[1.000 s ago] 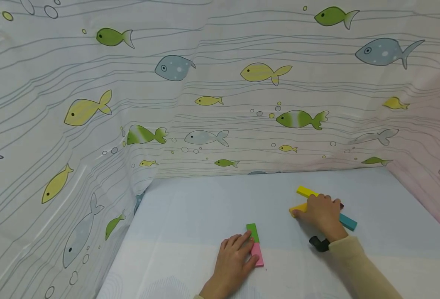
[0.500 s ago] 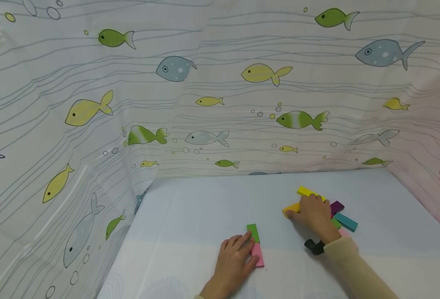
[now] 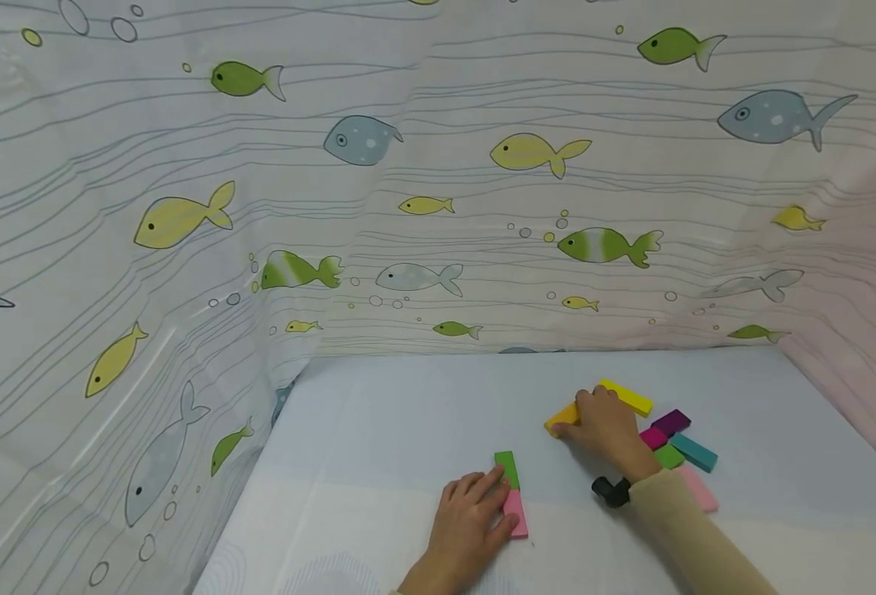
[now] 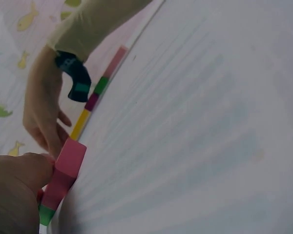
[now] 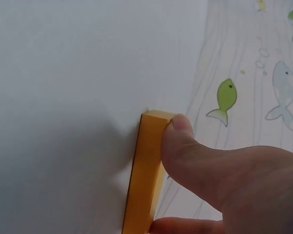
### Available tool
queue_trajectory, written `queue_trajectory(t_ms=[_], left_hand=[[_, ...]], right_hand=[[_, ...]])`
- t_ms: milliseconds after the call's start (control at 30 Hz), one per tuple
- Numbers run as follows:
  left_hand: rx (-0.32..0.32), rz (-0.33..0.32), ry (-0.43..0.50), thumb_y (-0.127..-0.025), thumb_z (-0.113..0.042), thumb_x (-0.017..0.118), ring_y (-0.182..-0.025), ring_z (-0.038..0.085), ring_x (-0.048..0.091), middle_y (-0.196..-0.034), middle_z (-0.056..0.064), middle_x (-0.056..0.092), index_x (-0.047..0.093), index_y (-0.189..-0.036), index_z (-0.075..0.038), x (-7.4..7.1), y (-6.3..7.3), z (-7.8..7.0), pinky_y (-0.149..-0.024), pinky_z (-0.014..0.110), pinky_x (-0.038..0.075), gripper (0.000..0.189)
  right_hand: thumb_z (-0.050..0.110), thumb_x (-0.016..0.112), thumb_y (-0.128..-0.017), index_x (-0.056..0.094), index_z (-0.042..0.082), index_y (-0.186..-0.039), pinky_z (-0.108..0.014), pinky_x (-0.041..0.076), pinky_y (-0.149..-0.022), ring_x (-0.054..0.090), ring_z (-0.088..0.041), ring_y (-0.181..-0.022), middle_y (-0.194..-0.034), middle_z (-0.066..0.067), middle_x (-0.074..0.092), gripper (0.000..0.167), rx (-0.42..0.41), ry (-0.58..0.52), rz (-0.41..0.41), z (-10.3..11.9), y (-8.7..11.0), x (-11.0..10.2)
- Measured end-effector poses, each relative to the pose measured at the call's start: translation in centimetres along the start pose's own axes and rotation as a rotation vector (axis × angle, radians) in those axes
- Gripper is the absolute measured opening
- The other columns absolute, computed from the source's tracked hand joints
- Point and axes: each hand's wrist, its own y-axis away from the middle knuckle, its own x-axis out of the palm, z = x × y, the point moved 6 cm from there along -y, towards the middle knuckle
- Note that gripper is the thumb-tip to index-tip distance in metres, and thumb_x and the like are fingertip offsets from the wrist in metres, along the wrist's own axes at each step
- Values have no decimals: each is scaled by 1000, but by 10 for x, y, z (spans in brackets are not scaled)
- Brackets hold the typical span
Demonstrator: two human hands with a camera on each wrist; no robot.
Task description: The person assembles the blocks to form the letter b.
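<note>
Before fish-printed sheeting [image 3: 453, 74], my right hand [image 3: 607, 430] pinched a half-hidden orange block [image 3: 563, 418]. My spread left hand [image 3: 464, 529] touched a pink block [image 3: 516, 505].

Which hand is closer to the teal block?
The right. The right hand grips an orange block, a little left of the teal block. The left hand is farther left and closer to the person, touching a pink block.

No lettering, brand or number can be read in any view — not on the coloured blocks [image 3: 694, 453], the white tabletop [image 3: 378, 430] or the fish-printed sheeting [image 3: 475, 235] — and any marking on the dark wrist device [image 4: 80, 75] is too blurred to make out.
</note>
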Motion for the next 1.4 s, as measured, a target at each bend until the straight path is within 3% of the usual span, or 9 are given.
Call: queue_trajectory(t_ms=[200, 433, 600, 867, 1033, 1267, 1400], left_hand=[[4, 10, 8, -102, -46, 66, -122, 19, 65, -146, -1, 68, 77, -128, -19, 1, 1, 1, -95, 44, 52, 39], [7, 12, -10, -103, -47, 65, -121, 19, 65, -145, -2, 68, 77, -130, -20, 0, 0, 0, -95, 43, 53, 39], [15, 1, -21, -102, -47, 66, -120, 18, 65, -144, -2, 69, 77, -129, -20, -1, 1, -2, -93, 41, 53, 39], [3, 34, -29, -104, -47, 63, -122, 18, 64, -146, -3, 68, 76, -133, -20, -3, 1, -2, -95, 42, 52, 41], [-11, 62, -20, -105, -47, 62, -123, 18, 63, -148, -4, 66, 75, -134, -21, -3, 0, -1, -96, 43, 52, 42], [11, 33, -37, -103, -47, 64, -122, 18, 64, -146, -3, 68, 76, -132, -20, -5, 0, -2, -95, 42, 52, 41], [-16, 73, -12, -105, -48, 61, -125, 18, 63, -149, -4, 66, 75, -135, -21, -3, -1, -1, -97, 44, 52, 43]], right_hand=[[50, 88, -82, 71, -2, -111, -42, 51, -75, 53, -27, -83, -88, -10, 58, 62, -73, -27, 10, 11, -12, 4], [47, 92, -79, 74, 0, -123, -44, 56, -85, 56, -24, -89, -102, -11, 66, 67, -132, -105, 32, 24, -21, 8], [45, 93, -78, 73, 2, -128, -41, 55, -84, 56, -21, -88, -106, -11, 65, 68, -153, -179, 59, 30, -24, 14], [44, 94, -77, 74, 7, -132, -48, 57, -93, 58, -23, -96, -115, -11, 68, 69, -182, -170, 68, 41, -33, 15], [42, 94, -78, 74, 8, -133, -42, 55, -88, 56, -21, -94, -116, -10, 68, 67, -224, -200, 76, 48, -39, 17], [38, 92, -81, 72, 10, -137, -38, 53, -84, 57, -18, -94, -117, -8, 66, 66, -260, -265, 94, 55, -43, 24], [37, 92, -82, 70, 12, -141, -38, 55, -87, 59, -17, -96, -119, -6, 65, 67, -263, -285, 106, 59, -42, 28]])
